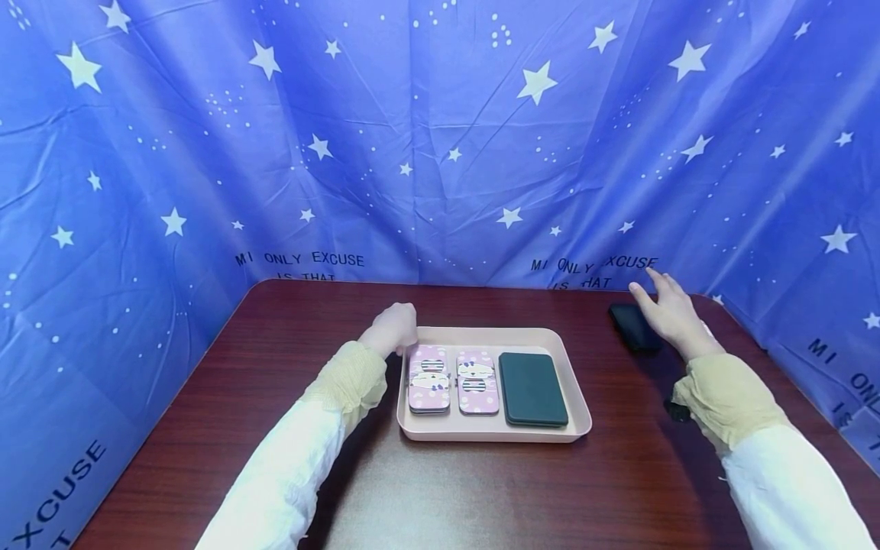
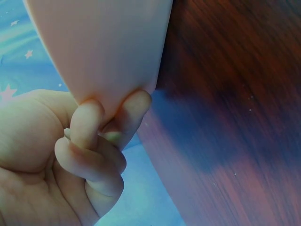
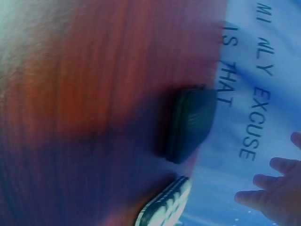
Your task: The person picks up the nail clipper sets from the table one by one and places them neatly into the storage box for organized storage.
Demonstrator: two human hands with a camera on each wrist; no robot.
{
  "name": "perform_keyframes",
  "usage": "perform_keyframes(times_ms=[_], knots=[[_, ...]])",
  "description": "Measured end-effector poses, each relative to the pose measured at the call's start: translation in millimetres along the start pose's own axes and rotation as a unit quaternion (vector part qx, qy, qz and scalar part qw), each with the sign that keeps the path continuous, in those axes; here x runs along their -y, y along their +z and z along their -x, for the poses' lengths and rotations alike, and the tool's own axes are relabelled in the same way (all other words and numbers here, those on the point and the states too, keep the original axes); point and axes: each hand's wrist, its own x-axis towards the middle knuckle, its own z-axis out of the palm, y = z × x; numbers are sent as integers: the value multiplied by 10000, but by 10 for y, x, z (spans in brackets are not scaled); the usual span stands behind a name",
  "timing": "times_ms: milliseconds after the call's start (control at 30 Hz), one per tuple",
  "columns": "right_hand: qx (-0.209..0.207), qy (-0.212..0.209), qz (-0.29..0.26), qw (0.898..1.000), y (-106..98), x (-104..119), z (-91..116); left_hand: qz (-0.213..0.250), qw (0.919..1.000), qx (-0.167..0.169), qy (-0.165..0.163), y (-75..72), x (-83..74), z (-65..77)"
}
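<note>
The fingers of the left hand (image 1: 393,330) are pinching the tray (image 1: 481,436) at its far left corner, probably because a hold on the rim is steadying it without crowding what is inside. The fingers of the right hand (image 1: 675,317) are hanging spread and holding nothing, near a dark case (image 1: 627,327) but not touching it.

The tray is resting on the surface (image 1: 481,496) between the two arms. In it, a pink case (image 1: 429,382), a second pink case (image 1: 477,384) and a green case (image 1: 534,389) are lying side by side, likely so that each is keeping its own place.

Farther out, the right hand is partly covering the dark case in the head view. The right wrist view is showing a checked case (image 3: 165,206) just beside it. A small black thing (image 1: 678,411) is poking out by the right cuff (image 1: 732,397); what it is, I cannot tell. A starry curtain (image 1: 440,153) is hanging behind the surface, probably limiting reach there.
</note>
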Motion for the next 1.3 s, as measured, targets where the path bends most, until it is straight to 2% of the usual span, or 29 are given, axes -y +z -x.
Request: perform_keyframes(times_ms=[167, 433, 600, 800, 1033, 1300], knots=[[128, 178, 82, 9997, 83, -86, 30, -2, 10000, 27, -18, 7, -3, -20], [203, 179, 104, 9996, 249, -182, 57, 23, 9999, 60, -89, 6, -1, -43], [243, 332, 194, 9990, 327, -206, 97, 20, 9999, 93, -91, 9, 0, -44], [376, 635, 485, 9961, 374, -212, 97, -12, 9999, 101, -116, 9, 3, -51], [445, 767, 1020, 9908, 415, -203, 78, 19, 9999, 113, -96, 5, 1, -36], [290, 772, 1183, 9895, 401, -178, 81, 61, 9999, 96, -102, -1, -3, -22]])
